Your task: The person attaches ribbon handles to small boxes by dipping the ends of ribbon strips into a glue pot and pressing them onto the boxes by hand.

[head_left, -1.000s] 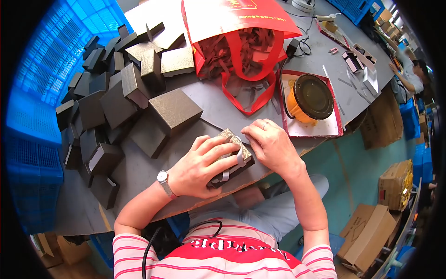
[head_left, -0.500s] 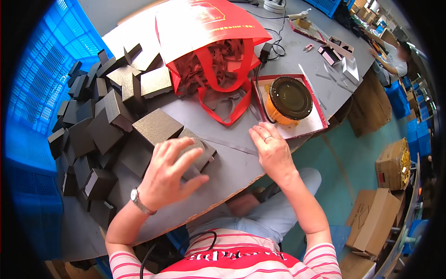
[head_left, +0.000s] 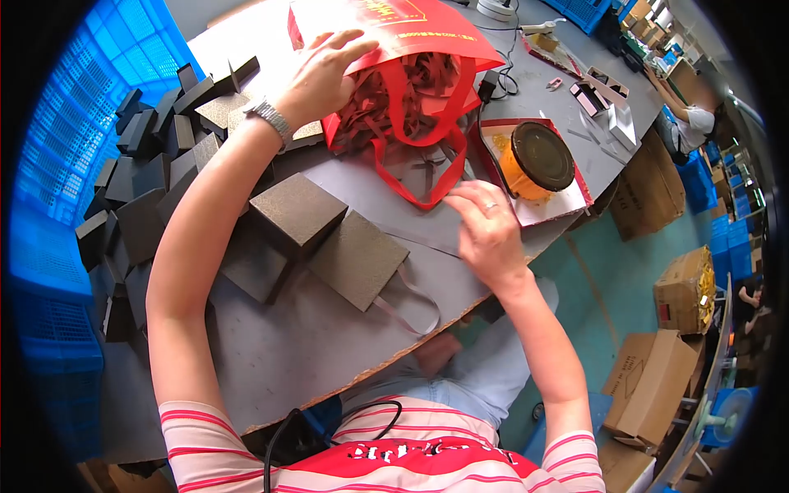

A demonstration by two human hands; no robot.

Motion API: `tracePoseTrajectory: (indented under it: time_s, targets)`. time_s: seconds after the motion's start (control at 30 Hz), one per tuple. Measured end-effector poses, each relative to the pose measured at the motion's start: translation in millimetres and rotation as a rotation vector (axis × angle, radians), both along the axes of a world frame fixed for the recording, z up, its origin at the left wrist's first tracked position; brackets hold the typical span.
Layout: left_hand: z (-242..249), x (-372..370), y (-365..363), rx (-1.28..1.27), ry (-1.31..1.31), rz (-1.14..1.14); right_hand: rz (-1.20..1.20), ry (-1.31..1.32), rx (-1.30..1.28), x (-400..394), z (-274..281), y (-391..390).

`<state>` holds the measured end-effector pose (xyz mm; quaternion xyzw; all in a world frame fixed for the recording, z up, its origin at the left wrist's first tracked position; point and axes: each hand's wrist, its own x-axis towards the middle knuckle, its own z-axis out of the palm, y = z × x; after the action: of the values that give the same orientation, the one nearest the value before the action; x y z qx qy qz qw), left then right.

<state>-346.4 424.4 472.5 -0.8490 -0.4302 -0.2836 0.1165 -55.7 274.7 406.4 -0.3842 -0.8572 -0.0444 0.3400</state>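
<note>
Left hand [head_left: 329, 72]: fingers hung loosely parted against the red bag [head_left: 431, 37];
Right hand [head_left: 489, 234]: fingers curled close beside its strap; any hold couldn't be told

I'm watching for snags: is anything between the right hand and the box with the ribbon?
Nothing visible stands between the right hand and the box; just flat grey tabletop. The ribbon loops out nearer the person.

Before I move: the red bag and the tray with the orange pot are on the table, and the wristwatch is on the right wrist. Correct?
One error: the head view shows the wristwatch on the left wrist. The red bag and the tray with the orange pot are on the table.
</note>
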Motion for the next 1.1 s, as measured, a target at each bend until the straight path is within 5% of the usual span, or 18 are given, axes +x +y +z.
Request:
tracePoseTrajectory:
  time_s: [0.1, 0.23, 0.4, 0.43, 0.5, 0.57, 1.1]
  targets:
    - [-3, 10, 3, -0.022, -0.075, -0.009, 0.140, 0.205, 0.021, -58, 20, 36]
    - [6, 15, -4, -0.176, -0.140, -0.027, 0.346, 0.313, -0.374, -104, 21, 113]
    - [21, 6, -4, -0.103, -0.133, -0.036, 0.011, 0.356, -0.139, -136, 18, 165]
    - [22, 8, -6, -0.026, -0.113, -0.043, -0.060, 0.171, -0.115, -136, 12, 184]
    - [17, 6, -8, -0.098, -0.082, 0.003, -0.148, 0.407, 0.019, -149, -5, 231]
    - [14, 8, -17, -0.185, -0.014, 0.052, 0.354, 0.976, -0.418, -144, 15, 246]
    - [-10, 5, -7, -0.236, -0.009, 0.126, -0.195, 0.385, -0.060, -130, -26, 291]
